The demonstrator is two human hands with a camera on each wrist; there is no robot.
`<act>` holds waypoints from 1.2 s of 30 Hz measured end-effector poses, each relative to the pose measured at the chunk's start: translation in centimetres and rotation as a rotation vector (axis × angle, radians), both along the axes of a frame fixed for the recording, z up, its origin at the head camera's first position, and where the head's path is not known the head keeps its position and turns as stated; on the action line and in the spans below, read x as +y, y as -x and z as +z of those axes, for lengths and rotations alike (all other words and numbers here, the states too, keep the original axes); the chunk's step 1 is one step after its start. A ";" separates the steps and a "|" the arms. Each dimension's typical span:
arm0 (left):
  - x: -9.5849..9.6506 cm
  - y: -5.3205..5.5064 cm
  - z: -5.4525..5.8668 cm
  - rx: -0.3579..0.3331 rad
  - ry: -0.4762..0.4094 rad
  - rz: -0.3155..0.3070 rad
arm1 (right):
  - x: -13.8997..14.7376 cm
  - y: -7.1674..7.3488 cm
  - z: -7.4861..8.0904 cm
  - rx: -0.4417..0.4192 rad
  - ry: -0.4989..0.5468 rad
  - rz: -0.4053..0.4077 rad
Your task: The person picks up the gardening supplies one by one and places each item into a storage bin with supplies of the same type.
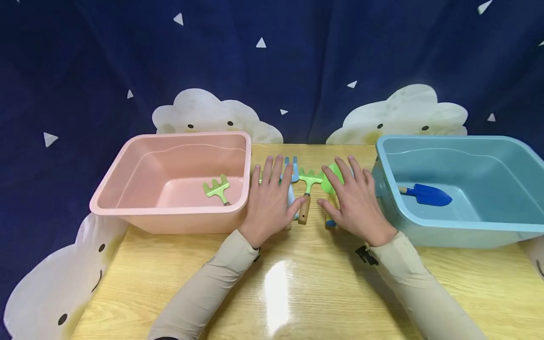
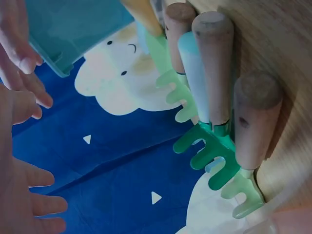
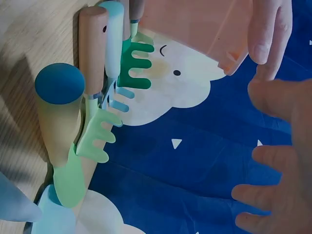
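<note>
Both hands hover palm down above a row of small garden tools, fingers spread, gripping nothing. My left hand [image 1: 272,203] is over the row's left part, partly hiding a blue fork [image 1: 295,172] and other tools. Between the hands lies a light green rake [image 1: 310,178] with a wooden handle. My right hand [image 1: 359,205] is above a light green shovel [image 1: 328,184], whose yellowish handle ends in blue. The left wrist view shows a dark green rake [image 2: 209,153] and another light green rake [image 2: 241,192] beneath. A light blue tool [image 3: 53,214] lies beyond the shovel in the right wrist view.
To the left stands a pink bin [image 1: 170,222] holding a small green rake [image 1: 217,188]. At the right, a blue bin [image 1: 459,236] contains a blue trowel [image 1: 431,195]. Both stand on the wooden table [image 1: 331,293], before a dark blue curtain [image 1: 297,66].
</note>
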State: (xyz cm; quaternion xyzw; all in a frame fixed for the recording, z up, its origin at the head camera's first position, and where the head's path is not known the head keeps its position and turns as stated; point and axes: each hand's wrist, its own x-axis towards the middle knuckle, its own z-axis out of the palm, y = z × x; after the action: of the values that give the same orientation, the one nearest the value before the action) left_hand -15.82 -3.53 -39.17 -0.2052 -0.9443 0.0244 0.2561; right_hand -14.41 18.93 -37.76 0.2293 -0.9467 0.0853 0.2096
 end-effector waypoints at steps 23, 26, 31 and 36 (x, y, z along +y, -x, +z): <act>-0.7 -1.1 1.2 0.128 -0.164 -0.179 | 0.2 -0.2 0.7 0.037 0.246 0.125; -0.9 -1.3 1.2 0.107 -0.188 -0.197 | 0.2 -0.3 0.8 -0.001 0.255 0.108; -1.1 -1.9 1.6 0.100 -0.214 -0.266 | 0.4 -0.5 0.9 -0.030 0.266 0.101; -1.3 -2.7 2.2 0.124 -0.194 -0.314 | 0.7 -0.5 0.9 -0.032 0.270 0.096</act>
State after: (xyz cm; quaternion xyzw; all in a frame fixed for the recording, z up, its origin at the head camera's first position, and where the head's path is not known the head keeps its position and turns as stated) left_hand -13.14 -4.81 -37.00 -0.3226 -0.8810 -0.0942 0.3330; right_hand -13.90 19.58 -36.89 0.2428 -0.9178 0.2254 0.2189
